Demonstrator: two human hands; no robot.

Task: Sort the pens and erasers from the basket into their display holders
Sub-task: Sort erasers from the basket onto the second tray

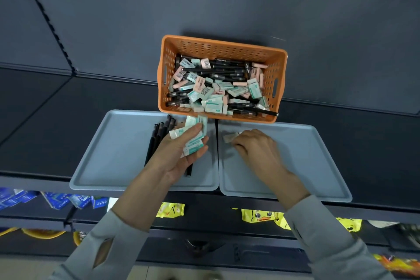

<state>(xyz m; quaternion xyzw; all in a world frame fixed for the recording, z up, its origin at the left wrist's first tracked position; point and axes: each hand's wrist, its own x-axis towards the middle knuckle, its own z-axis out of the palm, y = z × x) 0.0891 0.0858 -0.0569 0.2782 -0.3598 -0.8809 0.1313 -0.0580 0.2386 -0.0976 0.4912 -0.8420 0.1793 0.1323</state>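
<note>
1. The left hand (172,157) lies palm up, fingers cupped and thumb pressed down on a stack of mint-green-and-white wrapped erasers (194,143), gripping them.
2. Partly under that hand, a row of slim black pens (153,141) lies lengthwise on the left grey-blue plastic tray (109,150).
3. The right hand (254,145) is knuckles up with its fingers (237,143) curled down, meeting a single pale eraser (229,137) that lies on the right grey-blue plastic tray (306,157). The eraser is blurred, so I cannot tell whether it is pinched or only touched.
4. The two trays sit side by side, inner edges almost touching, on a dark shelf (68,109).
5. Just behind them, overlapping their far edges, stands an orange perforated plastic basket (222,41) holding a mixed heap (216,88) of black pens and mint and pink erasers; one pen tip pokes over its near right corner.
6. Light grey sleeves (329,241) cover both forearms.
7. Lower shelves carry yellow duck-printed packets (261,216) and blue packets (56,200).
</note>
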